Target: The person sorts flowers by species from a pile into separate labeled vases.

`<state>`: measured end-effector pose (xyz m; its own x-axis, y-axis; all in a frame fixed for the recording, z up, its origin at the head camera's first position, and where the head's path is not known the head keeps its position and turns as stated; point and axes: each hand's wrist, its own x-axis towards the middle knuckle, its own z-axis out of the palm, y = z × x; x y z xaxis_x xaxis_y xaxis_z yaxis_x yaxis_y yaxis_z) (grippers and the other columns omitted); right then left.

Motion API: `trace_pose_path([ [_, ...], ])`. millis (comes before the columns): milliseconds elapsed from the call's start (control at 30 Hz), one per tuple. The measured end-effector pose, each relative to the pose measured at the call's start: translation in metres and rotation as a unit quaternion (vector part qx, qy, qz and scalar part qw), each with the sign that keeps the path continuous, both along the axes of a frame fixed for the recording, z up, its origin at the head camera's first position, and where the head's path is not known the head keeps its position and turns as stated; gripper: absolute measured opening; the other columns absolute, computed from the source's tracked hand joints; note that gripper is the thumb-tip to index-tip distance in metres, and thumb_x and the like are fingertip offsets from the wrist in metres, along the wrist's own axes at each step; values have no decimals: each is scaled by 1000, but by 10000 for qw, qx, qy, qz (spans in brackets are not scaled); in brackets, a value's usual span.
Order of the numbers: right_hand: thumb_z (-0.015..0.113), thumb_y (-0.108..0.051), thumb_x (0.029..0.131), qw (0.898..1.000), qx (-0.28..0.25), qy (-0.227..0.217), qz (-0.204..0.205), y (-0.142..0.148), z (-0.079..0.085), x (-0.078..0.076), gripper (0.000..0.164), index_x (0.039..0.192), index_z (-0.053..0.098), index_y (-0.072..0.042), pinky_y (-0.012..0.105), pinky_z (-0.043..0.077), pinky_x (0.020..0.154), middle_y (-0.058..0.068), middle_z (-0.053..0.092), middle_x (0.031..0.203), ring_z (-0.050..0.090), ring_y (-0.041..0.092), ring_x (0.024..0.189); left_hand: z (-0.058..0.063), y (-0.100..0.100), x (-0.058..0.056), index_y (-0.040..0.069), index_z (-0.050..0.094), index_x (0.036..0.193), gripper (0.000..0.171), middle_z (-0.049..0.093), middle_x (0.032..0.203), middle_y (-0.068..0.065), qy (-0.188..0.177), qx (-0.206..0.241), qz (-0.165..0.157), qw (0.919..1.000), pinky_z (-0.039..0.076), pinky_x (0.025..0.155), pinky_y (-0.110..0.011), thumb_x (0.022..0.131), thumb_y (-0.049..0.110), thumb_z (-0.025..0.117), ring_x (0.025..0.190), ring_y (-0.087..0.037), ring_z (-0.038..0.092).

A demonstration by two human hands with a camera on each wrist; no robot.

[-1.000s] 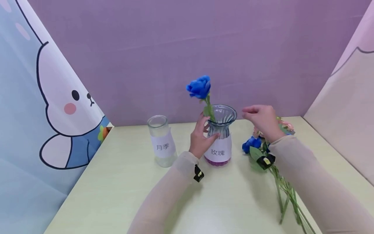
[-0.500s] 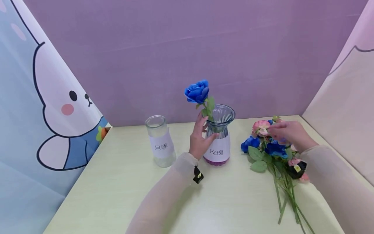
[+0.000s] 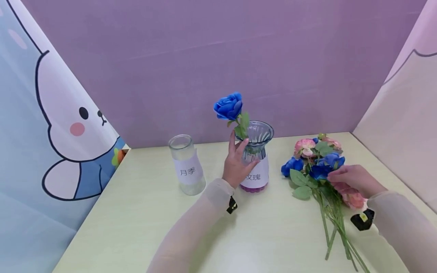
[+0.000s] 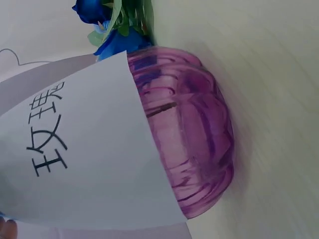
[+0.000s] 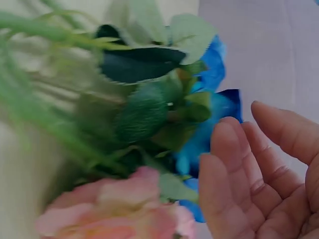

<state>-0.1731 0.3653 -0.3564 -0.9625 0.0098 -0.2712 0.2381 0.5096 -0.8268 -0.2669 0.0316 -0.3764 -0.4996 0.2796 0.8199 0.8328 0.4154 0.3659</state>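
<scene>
My left hand (image 3: 236, 167) is at the neck of a ribbed glass vase (image 3: 261, 133) with a purple base (image 4: 194, 134). Its fingers are spread, with the thumb across the front; whether they press the glass I cannot tell. A blue rose (image 3: 228, 106) stands in this vase, leaning left over the rim. My right hand (image 3: 356, 180) is beside a bunch of flowers at the right, next to a blue rose (image 3: 321, 171) and a pink flower (image 3: 351, 198). In the right wrist view, a gap shows between its thumb and loosely bent fingers, with nothing held.
Left of the ribbed vase stands a plain clear glass vase (image 3: 181, 144) with a white paper label (image 3: 188, 170). Long green stems (image 3: 332, 227) from the bunch lie toward the table's (image 3: 136, 227) near right side. A purple cloth (image 3: 164, 76) hangs behind.
My right hand has moved right and down from beside the ribbed vase, past the pink flowers, to the blue rose. The left hand's fingers have spread, and it covers more of the label.
</scene>
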Motion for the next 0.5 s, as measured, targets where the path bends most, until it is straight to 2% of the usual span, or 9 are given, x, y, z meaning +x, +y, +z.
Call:
trace_pose_path([
  [100, 62, -11, 92, 9998, 65, -93, -164, 2, -7, 4, 22, 94, 69, 10, 28, 57, 59, 3, 68, 75, 64, 13, 63, -1, 1, 2, 14, 31, 133, 78, 20, 148, -32, 216, -92, 103, 9997, 51, 92, -40, 74, 9, 83, 117, -40, 54],
  [233, 64, -12, 90, 9992, 207, -115, -323, 4, -15, 6, 27, 97, 67, 14, 30, 58, 57, 4, 69, 74, 65, 15, 64, -3, 3, 0, 10, 30, 134, 80, 25, 146, -31, 575, -126, 176, 9981, 48, 95, -39, 74, 9, 83, 117, -40, 55],
  [400, 65, -11, 88, 9975, 421, 230, -512, 5, -24, 4, 30, 97, 65, 18, 30, 58, 58, 8, 70, 74, 66, 14, 64, -4, 3, -1, 7, 31, 134, 80, 26, 145, -30, 738, -144, 233, 9969, 48, 96, -36, 74, 10, 83, 116, -39, 56],
  [500, 67, -9, 85, 9954, 653, 464, -528, 1, -29, 2, 26, 91, 67, 17, 26, 57, 58, 9, 70, 73, 66, 13, 62, -3, 3, 0, 7, 32, 133, 80, 30, 142, -28, 818, -157, 326, 9960, 49, 93, -36, 72, 11, 84, 114, -38, 57],
])
